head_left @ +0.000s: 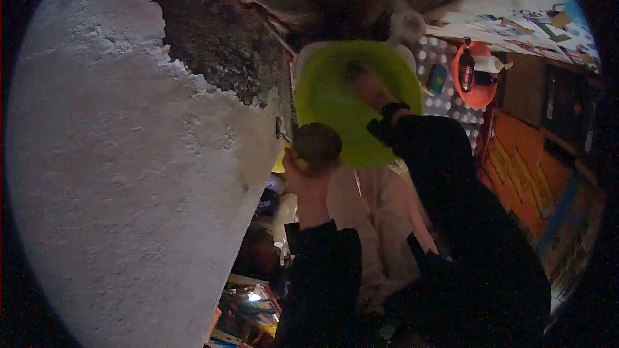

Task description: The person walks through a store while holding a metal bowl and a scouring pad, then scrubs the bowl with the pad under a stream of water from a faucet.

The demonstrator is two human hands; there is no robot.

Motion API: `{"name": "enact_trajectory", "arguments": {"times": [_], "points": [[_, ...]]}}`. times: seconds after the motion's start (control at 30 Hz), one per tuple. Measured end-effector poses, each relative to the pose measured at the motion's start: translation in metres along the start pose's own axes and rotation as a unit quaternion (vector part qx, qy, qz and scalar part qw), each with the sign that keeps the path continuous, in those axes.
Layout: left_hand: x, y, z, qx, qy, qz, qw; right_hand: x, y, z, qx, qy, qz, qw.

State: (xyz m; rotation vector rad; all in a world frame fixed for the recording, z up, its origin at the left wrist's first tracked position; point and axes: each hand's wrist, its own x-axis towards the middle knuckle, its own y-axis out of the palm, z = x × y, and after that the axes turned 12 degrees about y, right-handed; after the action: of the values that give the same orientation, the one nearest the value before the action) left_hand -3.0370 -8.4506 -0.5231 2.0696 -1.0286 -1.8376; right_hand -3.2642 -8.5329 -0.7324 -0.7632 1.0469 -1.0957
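A lime-green basin (pixel 354 135) lies in the upper middle of the head view. At its lower left edge my left hand (pixel 308 183) is wrapped round a dark, round object (pixel 317 147), perhaps a bowl or cup, whose details are lost in the dim light. My right hand (pixel 374 90) reaches into the basin. A small dark item (pixel 354 71) appears at its blurred fingertips; its outline is unclear. Dark sleeves cover both arms.
A worn white wall (pixel 129 174) fills the left side. Right of the basin, a red-orange bowl (pixel 476 93) holds a dark bottle (pixel 465 71), beside a small green container (pixel 436 80). A whitish tap-like fixture (pixel 406 22) stands behind. Bottles and clutter lie lower left.
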Motion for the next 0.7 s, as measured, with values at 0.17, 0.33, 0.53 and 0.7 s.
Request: {"name": "enact_trajectory", "arguments": {"times": [0.17, 0.33, 0.53, 0.7], "points": [[-0.012, 0.029, 0.002, 0.141, 0.041, -0.060, 0.987, -0.014, -0.030, 0.020, -0.020, -0.038, -0.050, 0.998], [-0.005, 0.016, -0.005, 0.070, -0.006, -0.031, 0.997, -0.038, -0.072, 0.019, 0.108, 0.064, 0.045, 0.991], [0.000, -0.002, -0.025, 0.068, -0.005, 0.038, 0.997, -0.100, -0.140, 0.020, 0.210, 0.183, 0.088, 0.956], [0.003, -0.010, -0.040, 0.196, 0.051, 0.017, 0.979, -0.148, -0.158, -0.009, 0.076, 0.230, 0.001, 0.970]]}}
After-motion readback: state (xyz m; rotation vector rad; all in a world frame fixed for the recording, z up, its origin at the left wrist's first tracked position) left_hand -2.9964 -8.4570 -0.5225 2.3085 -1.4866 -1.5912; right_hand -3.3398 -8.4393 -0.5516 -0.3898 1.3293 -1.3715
